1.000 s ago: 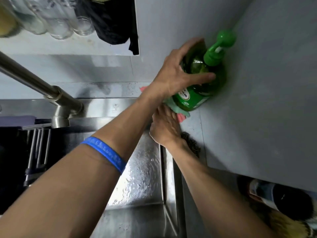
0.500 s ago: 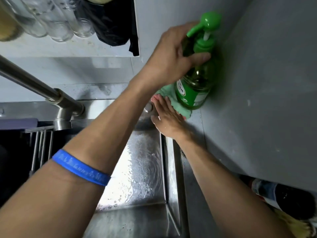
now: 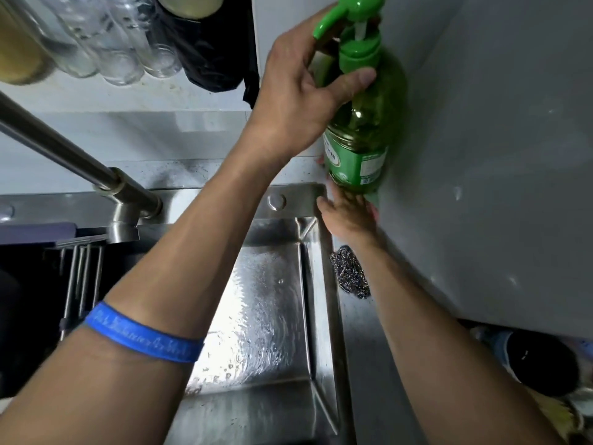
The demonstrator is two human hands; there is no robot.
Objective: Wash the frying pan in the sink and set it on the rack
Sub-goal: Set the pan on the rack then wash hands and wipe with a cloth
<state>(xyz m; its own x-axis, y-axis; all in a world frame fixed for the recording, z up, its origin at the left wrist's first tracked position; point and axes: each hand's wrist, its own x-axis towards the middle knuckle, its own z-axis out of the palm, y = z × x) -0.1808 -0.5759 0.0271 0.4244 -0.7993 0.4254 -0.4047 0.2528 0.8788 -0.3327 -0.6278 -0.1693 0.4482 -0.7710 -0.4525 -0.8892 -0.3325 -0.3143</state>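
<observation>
The soap bottle [image 3: 359,136] is clenched by the left hand [image 3: 298,101] for pumping, while the right hand [image 3: 348,213], fingers hidden so its grip cannot be told, is kept under the bottle.

The right hand [image 3: 348,216] has its fingertips tucked under the soap bottle [image 3: 359,136], so what they touch can't be made out. The pump's top runs off the upper edge. The label's print is too small to read.
</observation>
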